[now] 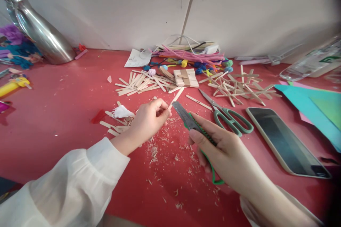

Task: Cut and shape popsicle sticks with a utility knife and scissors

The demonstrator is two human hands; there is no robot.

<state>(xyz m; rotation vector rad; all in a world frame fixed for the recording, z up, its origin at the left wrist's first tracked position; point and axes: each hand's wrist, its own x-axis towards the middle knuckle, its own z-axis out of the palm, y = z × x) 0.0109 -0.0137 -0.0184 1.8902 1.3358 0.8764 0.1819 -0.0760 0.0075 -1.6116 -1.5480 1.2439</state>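
Note:
Pinched in the fingers of my left hand (153,118) is a wooden craft stick (177,95), its free end slanting up and away from me. My right hand (217,145) is closed around a green and black utility knife (198,126). The knife's blade (179,109) is out and lies close by the stick near my left fingertips; whether it touches the wood I cannot tell. Wood shavings (154,150) are scattered on the red table (87,120) below both hands. Beside my left wrist, more sticks (106,125) lie with a crumpled white scrap (122,111).
Green-handled scissors (231,118) and a phone (287,142) lie right of my right hand. Beyond are loose sticks (138,83), a bundled stack (186,78), crossed sticks (245,87) and pink pipe cleaners (191,55). A metal jug (42,30) stands far left; coloured paper (314,110) lies right.

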